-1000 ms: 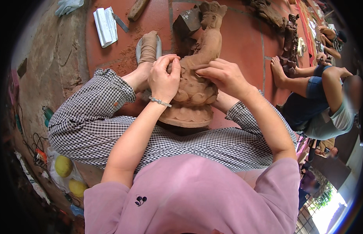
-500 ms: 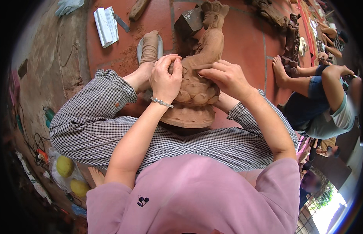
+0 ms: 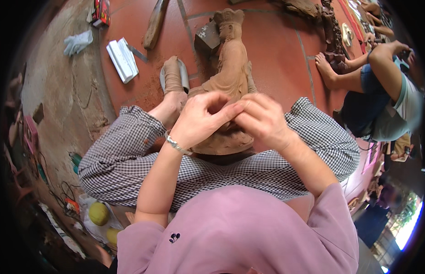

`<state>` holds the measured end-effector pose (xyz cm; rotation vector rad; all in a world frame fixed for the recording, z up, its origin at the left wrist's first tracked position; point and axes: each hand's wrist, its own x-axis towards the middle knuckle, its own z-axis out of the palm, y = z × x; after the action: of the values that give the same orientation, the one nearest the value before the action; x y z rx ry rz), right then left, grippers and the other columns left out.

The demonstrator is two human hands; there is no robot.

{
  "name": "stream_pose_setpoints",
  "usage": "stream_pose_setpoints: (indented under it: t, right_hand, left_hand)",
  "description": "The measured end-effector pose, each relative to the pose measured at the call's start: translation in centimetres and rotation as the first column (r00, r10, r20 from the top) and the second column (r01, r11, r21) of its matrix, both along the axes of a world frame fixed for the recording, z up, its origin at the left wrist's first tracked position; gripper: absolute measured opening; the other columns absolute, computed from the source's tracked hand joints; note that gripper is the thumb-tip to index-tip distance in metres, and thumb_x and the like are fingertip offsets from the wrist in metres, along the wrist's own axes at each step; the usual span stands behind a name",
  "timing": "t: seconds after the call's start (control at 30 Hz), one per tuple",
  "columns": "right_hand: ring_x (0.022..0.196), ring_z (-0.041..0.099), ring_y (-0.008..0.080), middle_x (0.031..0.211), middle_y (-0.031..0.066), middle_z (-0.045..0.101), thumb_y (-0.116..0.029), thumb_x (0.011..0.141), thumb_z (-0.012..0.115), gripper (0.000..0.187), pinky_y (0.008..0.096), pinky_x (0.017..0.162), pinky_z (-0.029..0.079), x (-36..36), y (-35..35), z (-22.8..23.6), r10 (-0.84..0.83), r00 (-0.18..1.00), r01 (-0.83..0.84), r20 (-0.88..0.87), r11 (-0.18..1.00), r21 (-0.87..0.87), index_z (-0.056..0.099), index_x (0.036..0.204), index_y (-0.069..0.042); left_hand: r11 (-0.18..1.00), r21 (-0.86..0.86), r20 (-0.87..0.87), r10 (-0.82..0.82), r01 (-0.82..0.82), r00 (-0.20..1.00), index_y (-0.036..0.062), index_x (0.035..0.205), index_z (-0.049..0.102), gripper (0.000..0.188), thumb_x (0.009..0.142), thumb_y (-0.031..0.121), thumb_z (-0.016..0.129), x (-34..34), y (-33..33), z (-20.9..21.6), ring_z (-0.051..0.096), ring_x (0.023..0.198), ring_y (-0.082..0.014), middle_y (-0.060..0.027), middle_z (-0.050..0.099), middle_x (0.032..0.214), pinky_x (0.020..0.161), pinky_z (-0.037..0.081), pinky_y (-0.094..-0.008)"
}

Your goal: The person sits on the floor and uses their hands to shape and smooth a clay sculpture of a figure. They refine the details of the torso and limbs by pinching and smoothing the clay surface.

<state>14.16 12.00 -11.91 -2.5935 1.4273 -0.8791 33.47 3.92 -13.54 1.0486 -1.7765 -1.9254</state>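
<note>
A brown carved statue of a seated, crowned figure stands between my legs, turned sideways on a round base. In front of its lower part my left hand and my right hand meet, thumbs and fingertips touching. Both hands are closed in a pinch; whatever lies between the fingertips is too hidden to name. They cover the statue's lap and the upper part of the base. A dark block with white marks sits against the figure's far left side.
A wooden mallet-like piece, a white folded packet, a metal strip and a pale glove lie at the far left. A seated person is beside a dark carving at right. Yellow-green fruits rest at lower left.
My hands have come off the statue's sides and joined in front of it. The view has shifted, and the figure appears further left with more floor showing.
</note>
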Motion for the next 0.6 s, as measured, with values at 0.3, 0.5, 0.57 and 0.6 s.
stream_pose_setpoints:
  t: [0.3,0.5,0.57,0.6]
  right_hand:
    - [0.108,0.065,0.0319,0.121,0.0143,0.069,-0.013,0.082,0.079,0.026,0.0403,0.089,0.054,3.5,4.1,-2.3,-0.441,0.689,0.318,0.575,0.897,0.307,0.067,0.104,-0.004]
    - [0.115,0.062,0.0302,0.13,0.0172,0.063,-0.02,0.094,0.071,0.032,0.0388,0.096,0.051,1.9,4.0,-8.7,-0.763,0.307,0.524,0.569,0.634,0.569,0.062,0.119,-0.003]
    - [0.117,0.06,0.0309,0.133,0.0184,0.061,-0.026,0.094,0.071,0.038,0.04,0.098,0.049,2.7,4.3,-9.8,-0.793,0.294,0.439,0.533,0.607,0.662,0.06,0.122,-0.002]
    - [0.12,0.059,0.0332,0.132,0.0199,0.06,-0.032,0.092,0.074,0.044,0.0418,0.101,0.048,3.3,4.1,-9.0,-0.8,0.276,0.417,0.533,0.599,0.683,0.06,0.122,-0.003]
  left_hand:
    - [0.839,-0.539,0.133,0.168,-0.071,0.977,0.0013,0.095,0.071,0.014,0.086,0.011,0.075,0.6,-0.9,-1.3,0.067,0.073,-0.0224,-0.0105,0.07,0.083,0.068,0.053,-0.0316]
    - [0.551,-0.829,0.279,0.264,0.093,0.923,0.0068,0.084,0.067,0.018,0.081,0.017,0.081,-3.6,-1.0,-3.5,0.065,0.076,-0.0262,-0.0048,0.064,0.079,0.067,0.052,-0.0399]
    - [0.449,-0.885,0.264,0.262,0.125,0.928,0.0088,0.081,0.066,0.017,0.079,0.016,0.081,-4.0,-1.0,-3.6,0.064,0.078,-0.0269,-0.0042,0.063,0.079,0.068,0.051,-0.041]
    - [0.398,-0.906,0.259,0.263,0.14,0.929,0.0098,0.08,0.065,0.017,0.079,0.016,0.081,-4.0,-1.0,-3.6,0.064,0.079,-0.0273,-0.0039,0.062,0.079,0.069,0.05,-0.0415]
